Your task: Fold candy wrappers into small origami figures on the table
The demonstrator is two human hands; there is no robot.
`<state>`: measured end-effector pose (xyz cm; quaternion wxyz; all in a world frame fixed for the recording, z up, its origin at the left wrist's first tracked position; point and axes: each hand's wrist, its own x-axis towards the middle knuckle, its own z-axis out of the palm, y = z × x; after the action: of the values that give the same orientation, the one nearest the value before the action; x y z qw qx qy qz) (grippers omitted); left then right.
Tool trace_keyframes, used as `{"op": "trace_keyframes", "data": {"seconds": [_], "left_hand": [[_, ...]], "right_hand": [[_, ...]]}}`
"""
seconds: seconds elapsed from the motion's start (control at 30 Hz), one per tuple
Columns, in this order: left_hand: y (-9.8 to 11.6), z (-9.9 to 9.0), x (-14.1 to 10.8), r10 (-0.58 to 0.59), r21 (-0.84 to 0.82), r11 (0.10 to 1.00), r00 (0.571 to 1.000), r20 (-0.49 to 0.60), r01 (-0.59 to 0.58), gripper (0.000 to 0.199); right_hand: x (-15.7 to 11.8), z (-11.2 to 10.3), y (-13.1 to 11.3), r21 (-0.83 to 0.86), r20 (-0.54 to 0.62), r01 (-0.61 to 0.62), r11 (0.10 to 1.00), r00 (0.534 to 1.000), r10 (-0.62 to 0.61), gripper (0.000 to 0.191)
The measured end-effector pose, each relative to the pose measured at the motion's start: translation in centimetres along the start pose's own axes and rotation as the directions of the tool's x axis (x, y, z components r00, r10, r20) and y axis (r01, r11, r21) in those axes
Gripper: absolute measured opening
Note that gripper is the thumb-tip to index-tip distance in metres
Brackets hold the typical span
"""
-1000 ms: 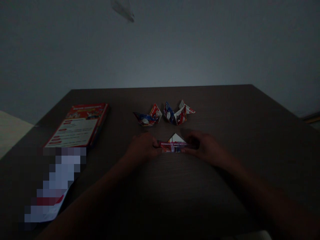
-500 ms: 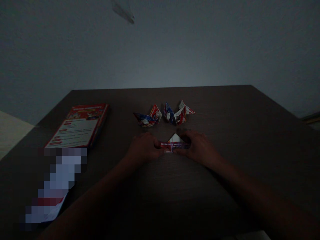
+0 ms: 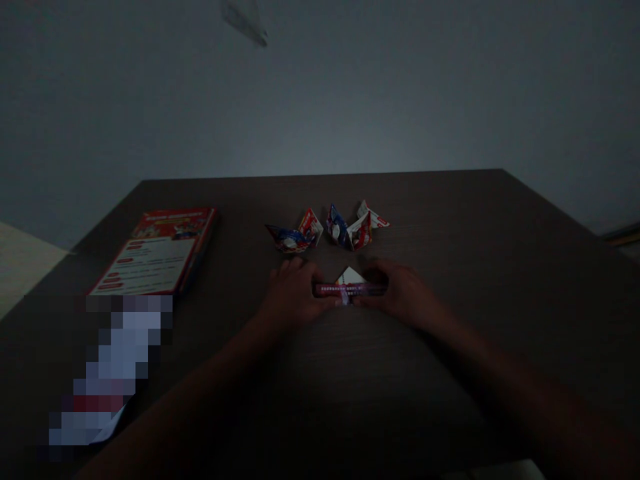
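Note:
A small folded paper (image 3: 350, 289), with a white triangular peak and a printed purple-red band, lies between my hands on the dark table. My left hand (image 3: 300, 290) grips its left end, thumb along the near edge. On the right end my right hand (image 3: 397, 291) is closed in the same way, its thumb near the other. The fingertips behind the paper are partly hidden. Just beyond my hands stand folded paper pieces: a blue and red one (image 3: 295, 237) on the left and blue, red and white ones (image 3: 353, 230) on the right.
At the left of the table (image 3: 430, 193) lies a stack of red and white printed sheets (image 3: 155, 257). A pixelated bluish-white item (image 3: 123, 360) is nearer me, beside my left forearm. A pale wall rises behind the table.
Both thumbs have shifted slightly along the near edge of the paper, covering more of its lower part. My right hand has moved a little outward, showing more of the band.

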<state>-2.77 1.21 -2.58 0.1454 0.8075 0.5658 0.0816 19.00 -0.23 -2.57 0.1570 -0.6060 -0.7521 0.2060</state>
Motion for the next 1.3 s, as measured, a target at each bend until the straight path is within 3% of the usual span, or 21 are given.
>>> {"op": "trace_keyframes", "data": {"seconds": [0.3,0.73,1.13,1.3], "left_hand": [[-1.4,-1.0,0.3,-0.024,-0.073,0.997,0.996,0.091,0.031,0.053],[-2.4,-2.2,0.2,-0.005,-0.131,0.991,0.986,0.167,0.027,0.038],[-2.1,-2.2,0.2,0.015,-0.166,0.986,0.984,0.179,0.015,0.028],[-1.5,-2.1,0.1,0.081,-0.188,0.981,0.977,0.197,-0.044,0.022]], "right_hand": [[-0.4,-1.5,1.3,0.045,0.081,-0.107,0.993,0.991,0.103,0.048],[-0.7,-3.0,4.1,0.083,0.17,-0.15,0.985,0.976,0.134,0.045],[-0.6,-3.3,4.2,0.156,0.202,-0.144,0.977,0.973,0.111,0.037],[-0.5,-2.8,3.5,0.134,0.147,-0.142,0.981,0.982,0.122,0.032]]}}
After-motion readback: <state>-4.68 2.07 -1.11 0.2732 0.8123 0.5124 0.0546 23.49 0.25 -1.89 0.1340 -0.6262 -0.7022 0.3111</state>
